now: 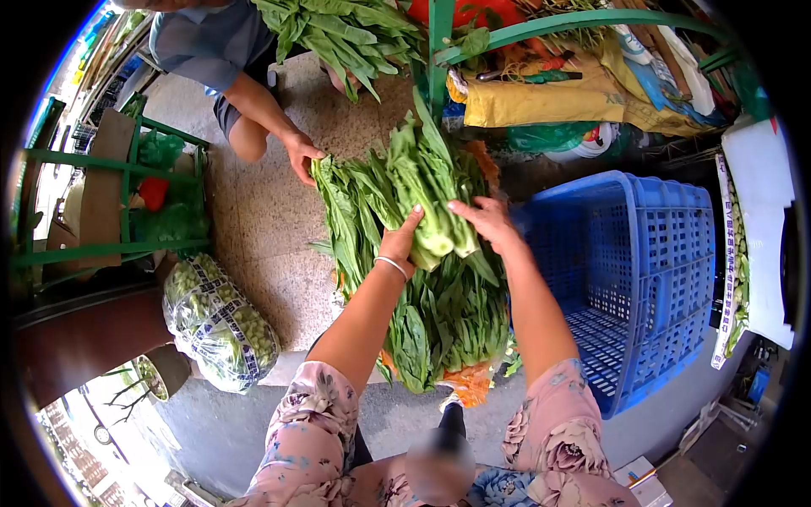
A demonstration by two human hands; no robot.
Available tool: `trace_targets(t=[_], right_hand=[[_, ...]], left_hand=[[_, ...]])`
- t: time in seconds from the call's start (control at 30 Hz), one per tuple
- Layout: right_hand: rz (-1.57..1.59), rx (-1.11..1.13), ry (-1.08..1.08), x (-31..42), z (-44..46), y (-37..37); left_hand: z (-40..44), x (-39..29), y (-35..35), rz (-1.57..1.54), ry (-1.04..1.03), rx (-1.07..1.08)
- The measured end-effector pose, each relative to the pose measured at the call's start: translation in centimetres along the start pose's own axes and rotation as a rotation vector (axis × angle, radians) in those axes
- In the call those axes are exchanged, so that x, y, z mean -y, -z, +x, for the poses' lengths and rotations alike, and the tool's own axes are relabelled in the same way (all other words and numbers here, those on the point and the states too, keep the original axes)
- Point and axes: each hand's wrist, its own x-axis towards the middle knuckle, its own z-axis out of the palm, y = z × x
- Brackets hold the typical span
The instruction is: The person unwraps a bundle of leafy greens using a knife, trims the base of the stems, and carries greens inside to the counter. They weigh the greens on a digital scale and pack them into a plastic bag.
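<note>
A bunch of long-leaf lettuce (416, 169) with pale cut stems lies between my two hands, stem ends toward me. My left hand (399, 243) grips its left side near the stems, thumb on top. On the right side, my right hand (492, 223) holds the same bunch, thumb over the stems and its other fingers partly hidden. Beneath and around it is a big heap of lettuce (422, 329) with orange wrapping (470, 382) showing at its lower edge. Another person's hand (302, 155) touches the heap's far left leaves.
A blue plastic crate (667, 279) lies on its side to my right. At the left, a clear bag of green vegetables (221, 317) stands beside a green metal frame (110, 252). Further greens (346, 29) lie at the back, near a green post (439, 59) and a yellow sack (541, 103).
</note>
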Motion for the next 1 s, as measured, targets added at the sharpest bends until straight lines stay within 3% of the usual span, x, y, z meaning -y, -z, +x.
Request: trace_targets(t=[0.1,0.13,0.23,0.27,0.3,0.33,0.37,0.5,0.63,0.73,0.77,0.8,0.83,0.9,0.97,1.0], right_hand=[[0.088,-0.076,0.057,1.5,-3.4,-1.0],[0.275,0.109,0.145,3.1,-6.4,-0.1],[0.017,-0.031,0.306,6.0,-15.4,1.6],[0.197,0.034,0.352,2.4,-15.3,0.9],[0.239,0.048,0.34,3.3,-19.2,2.3],[0.238,-0.038,0.508,3.1,-22.0,3.3],[0.164,-0.066,0.461,3.2,-25.3,5.1],[0.646,-0.443,0.696,0.9,-34.1,10.8],[0.761,-0.66,0.598,-4.1,-37.2,18.7],[0.636,-0.848,0.352,-8.4,-35.2,23.0],[0.376,-0.922,0.323,-11.7,-32.7,24.4],[0.306,-0.91,0.225,-12.6,-32.6,25.4],[0.241,-0.893,0.125,-12.8,-32.7,26.0],[0.136,-0.939,0.148,-13.0,-33.0,25.7],[0.11,-0.95,0.064,-11.9,-34.5,25.4],[0.172,-0.989,0.063,-11.9,-34.8,25.2]], left_hand=[[-4.0,-0.2,-0.4,-0.058,-0.064,0.097],[-4.7,0.4,0.5,-0.096,-0.102,0.2],[-10.6,1.1,0.5,0.079,-0.2,0.336],[-13.2,1.7,-0.2,0.111,-0.249,0.365],[-15.9,2.5,-2.0,0.082,-0.266,0.402],[-17.8,3.6,-3.1,0.133,-0.292,0.403],[-19.2,4.8,-4.3,0.146,-0.297,0.433],[-23.9,10.1,-13.5,0.218,-0.24,0.628],[-24.0,15.0,-23.9,0.413,-0.141,0.763],[-21.3,18.6,-29.0,0.753,-0.286,0.546],[-20.3,19.8,-29.9,0.847,-0.3,0.418],[-18.0,21.3,-30.1,1.11,-0.498,0.318],[-19.6,21.6,-30.9,1.129,-0.502,0.332],[-22.5,22.6,-32.4,1.508,-0.646,0.021],[-20.4,23.5,-31.4,1.462,-0.729,-0.046],[-18.7,23.4,-30.4,1.289,-0.787,0.114]])
